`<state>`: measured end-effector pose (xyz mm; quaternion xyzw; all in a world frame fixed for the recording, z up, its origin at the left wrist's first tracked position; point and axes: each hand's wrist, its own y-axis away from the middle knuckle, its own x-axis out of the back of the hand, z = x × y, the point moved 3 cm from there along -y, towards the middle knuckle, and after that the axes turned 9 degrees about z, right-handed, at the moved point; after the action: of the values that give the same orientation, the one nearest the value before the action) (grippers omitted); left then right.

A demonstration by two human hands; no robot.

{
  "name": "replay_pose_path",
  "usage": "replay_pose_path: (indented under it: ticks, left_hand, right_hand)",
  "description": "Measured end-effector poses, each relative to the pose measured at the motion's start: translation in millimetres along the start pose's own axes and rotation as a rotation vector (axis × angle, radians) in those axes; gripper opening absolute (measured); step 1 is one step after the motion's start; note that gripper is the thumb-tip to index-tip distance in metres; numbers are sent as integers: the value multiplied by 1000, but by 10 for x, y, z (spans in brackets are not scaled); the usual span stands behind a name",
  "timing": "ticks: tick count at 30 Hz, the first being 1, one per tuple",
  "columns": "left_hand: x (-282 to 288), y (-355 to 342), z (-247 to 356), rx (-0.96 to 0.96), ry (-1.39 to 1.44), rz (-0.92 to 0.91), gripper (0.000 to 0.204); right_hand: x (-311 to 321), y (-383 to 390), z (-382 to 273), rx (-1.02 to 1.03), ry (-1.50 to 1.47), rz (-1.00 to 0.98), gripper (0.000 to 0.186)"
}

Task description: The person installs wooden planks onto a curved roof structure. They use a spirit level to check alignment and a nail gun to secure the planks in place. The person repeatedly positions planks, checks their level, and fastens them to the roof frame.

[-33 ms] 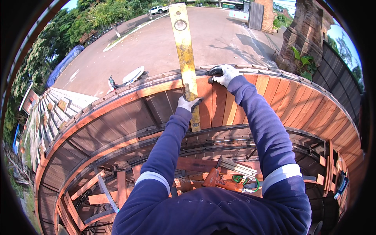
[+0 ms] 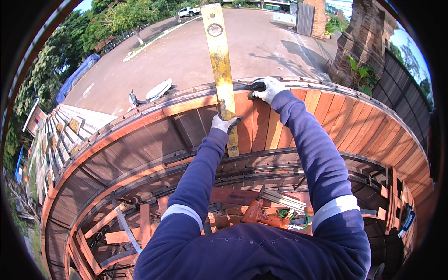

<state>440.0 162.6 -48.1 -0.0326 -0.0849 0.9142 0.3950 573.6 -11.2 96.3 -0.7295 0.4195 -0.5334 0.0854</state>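
Note:
A long yellow spirit level (image 2: 221, 63) stands upright against the curved wooden wall and rises well above its top rim. My left hand (image 2: 225, 122), in a white glove with dark fingers, is closed around the level's lower part. To the right, my gloved right hand (image 2: 269, 89) curls over the wall's top edge, fingers closed on a reddish-brown wooden plank (image 2: 243, 119) beside the level. Fitted planks (image 2: 343, 119) continue side by side to the right. Left of the level, dark panels (image 2: 140, 140) show below a reddish top rail (image 2: 135, 123).
Below my arms lie an orange power tool (image 2: 254, 212), a green hose (image 2: 302, 219) and loose wood strips (image 2: 145, 221). Curved metal rails (image 2: 289, 151) run along the wall's inside. Beyond the wall are pavement (image 2: 172, 56), a thick trunk-like column (image 2: 361, 42) and a white vehicle (image 2: 189, 11).

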Motion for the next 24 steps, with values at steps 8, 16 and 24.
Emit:
replay_pose_path:
  ticks: [8, 16, 24]
  left_hand:
    - [-10, 20, 35, 15, 15, -6, 32]
    - [-15, -12, -24, 30, -1, 5, 30]
    - [-6, -71, -105, 30, 100, -16, 29]
  right_hand:
    - [29, 21, 17, 90, 25, 30, 39]
    - [31, 38, 41, 124, 75, 77, 36]
    - [-36, 11, 137, 94, 44, 48, 34]
